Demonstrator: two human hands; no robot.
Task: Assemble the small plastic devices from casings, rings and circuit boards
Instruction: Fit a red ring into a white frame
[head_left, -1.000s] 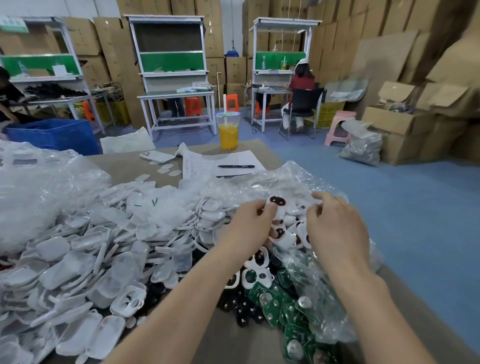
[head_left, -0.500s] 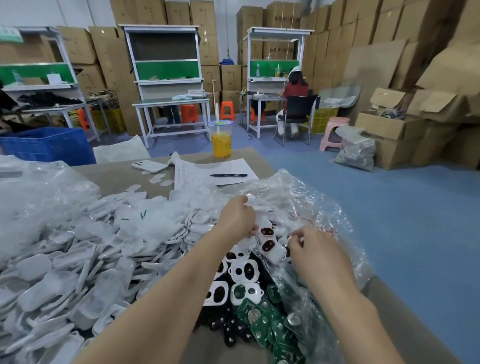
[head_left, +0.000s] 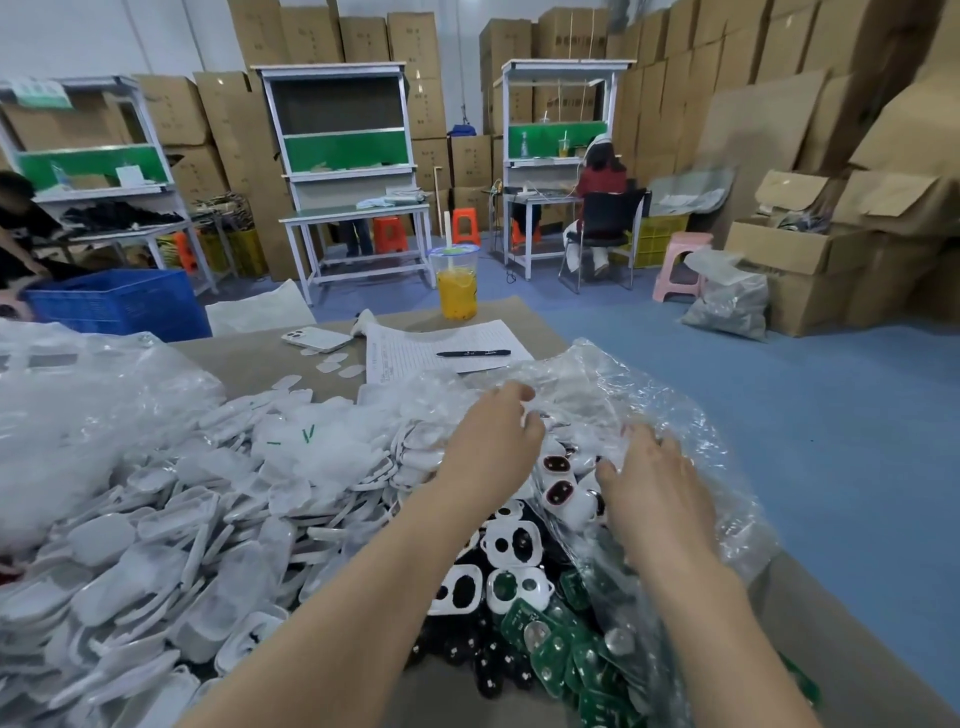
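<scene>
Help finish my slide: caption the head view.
Left hand and right hand work at a clear bag beside white casings and circuit boards.

Taken from the left hand (head_left: 491, 447), the arc from 7 to 10 o'clock is filled by a deep heap of white casings (head_left: 156, 545), with a bulging clear sack (head_left: 78, 410) behind it at 10. From 12 to 4 o'clock the crumpled plastic bag (head_left: 660, 400) rises round the right hand (head_left: 649, 493), its film forming a loose wall. At 5 to 6 o'clock green circuit boards (head_left: 561, 657) and black parts (head_left: 483, 662) lie between the forearms. Bare table (head_left: 244, 364) shows at 11 o'clock beyond the heap, though a phone (head_left: 316, 339), a paper sheet (head_left: 410, 345) with a pen (head_left: 472, 353) on it and a drink cup (head_left: 457, 288) occupy the far end.
</scene>
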